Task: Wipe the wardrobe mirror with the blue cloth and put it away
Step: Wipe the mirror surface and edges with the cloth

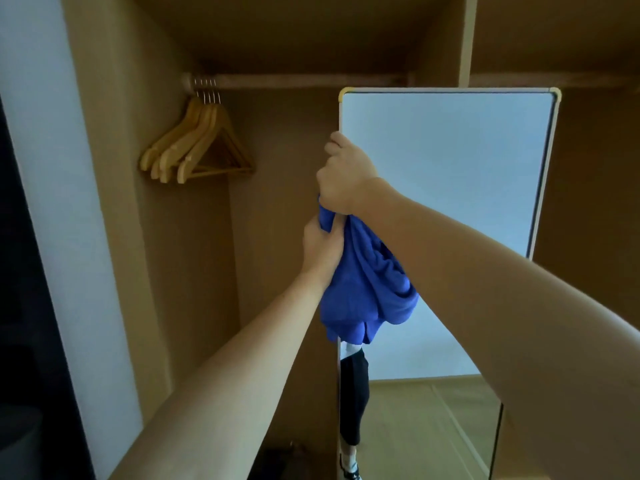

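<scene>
A tall mirror with a pale frame stands inside the open wooden wardrobe. A blue cloth hangs bunched in front of the mirror's left edge. My right hand grips the top of the cloth, fingers curled, up against the mirror's left frame. Just below, my left hand grips the cloth's upper left fold. The cloth's lower part hangs loose over the glass. The mirror reflects a pale wall, a wood floor and part of a person's leg.
Several wooden hangers hang on the rail at the upper left of the wardrobe. A wooden divider rises above the mirror. The wardrobe's side panel is on the left, and a dark object lies on its floor.
</scene>
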A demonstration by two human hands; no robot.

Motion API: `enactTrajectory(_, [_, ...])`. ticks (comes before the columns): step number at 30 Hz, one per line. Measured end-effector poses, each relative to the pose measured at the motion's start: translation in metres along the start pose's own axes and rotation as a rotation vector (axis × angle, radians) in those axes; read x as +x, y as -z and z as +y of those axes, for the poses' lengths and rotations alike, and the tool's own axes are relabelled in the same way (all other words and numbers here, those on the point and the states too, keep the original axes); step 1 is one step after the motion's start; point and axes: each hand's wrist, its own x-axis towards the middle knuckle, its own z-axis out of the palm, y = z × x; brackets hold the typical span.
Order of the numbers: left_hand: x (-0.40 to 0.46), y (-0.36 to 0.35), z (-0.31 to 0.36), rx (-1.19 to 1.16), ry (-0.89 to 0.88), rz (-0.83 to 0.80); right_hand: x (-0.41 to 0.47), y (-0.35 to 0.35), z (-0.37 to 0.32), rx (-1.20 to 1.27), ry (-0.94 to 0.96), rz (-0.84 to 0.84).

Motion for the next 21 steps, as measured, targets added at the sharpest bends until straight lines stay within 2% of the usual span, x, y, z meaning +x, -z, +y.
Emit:
enactTrajectory(5, [-0.003, -0.007, -0.032, 0.104, 0.029, 0.057, 0.002, -0.002, -0.005, -0.046, 0.003, -0.037])
enactTrajectory(10, [-0.033, 0.002, -0.062, 0.082, 0.095, 0.015, -0.003, -0.004, -0.014, -0.093, 0.003, -0.043])
enactTrajectory(14, [-0.033, 0.003, -0.044, 0.094, 0.055, 0.018, -0.009, 0.001, -0.012, -0.088, -0.006, -0.041])
enactTrajectory(18, [-0.017, -0.003, -0.018, -0.002, 0.009, 0.044, -0.011, -0.006, -0.020, -0.077, 0.027, -0.079])
enactTrajectory(21, [-0.016, -0.004, -0.023, -0.026, 0.039, 0.026, -0.011, -0.014, -0.025, -0.067, 0.039, -0.069])
